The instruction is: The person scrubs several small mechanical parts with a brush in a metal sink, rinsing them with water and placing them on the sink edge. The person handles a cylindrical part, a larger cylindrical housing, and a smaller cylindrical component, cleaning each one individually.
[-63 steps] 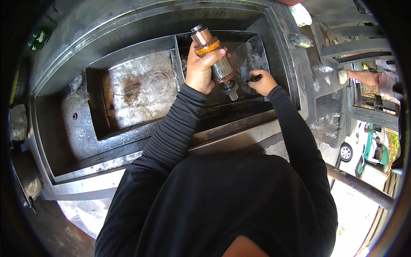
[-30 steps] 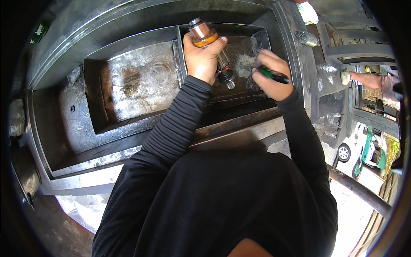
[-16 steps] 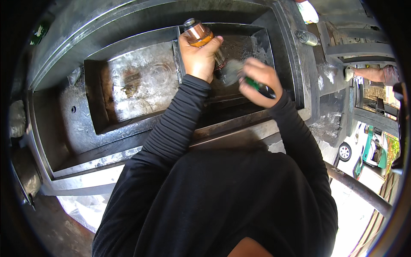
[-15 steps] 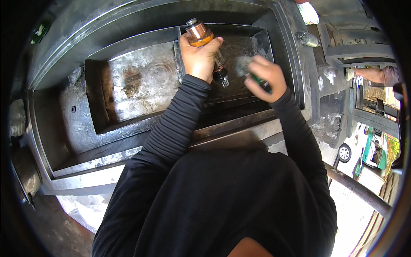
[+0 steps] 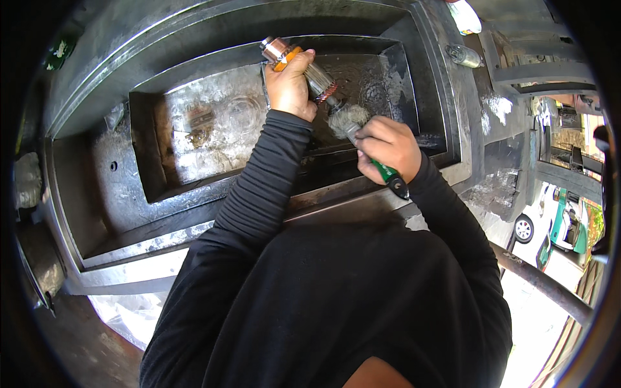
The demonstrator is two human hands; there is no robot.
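Note:
My left hand point(image 5: 291, 87) is closed around a motor armature point(image 5: 319, 80), which has a copper commutator at its upper end, an orange band and a ridged metal body. It slants down to the right above the right compartment of a metal tray point(image 5: 147, 145). In my right hand point(image 5: 393, 147) is a paintbrush point(image 5: 388, 172) with a green and black handle. Its pale, wet-looking bristles press against the lower end of the armature and cover that tip. Rippled dark liquid shows in the compartment beneath.
The tray sits inside a larger metal basin point(image 5: 103, 258), with a small hole left of the tray. A clear bottle point(image 5: 464, 55) and a white container point(image 5: 466, 17) stand beyond the right rim. A pipe point(image 5: 543, 283) runs at lower right; a vehicle point(image 5: 569, 223) is outside.
The armature's copper end has swung left and slightly down. The paintbrush, blurred and apart from it before, now touches its lower end; my right hand has come down slightly.

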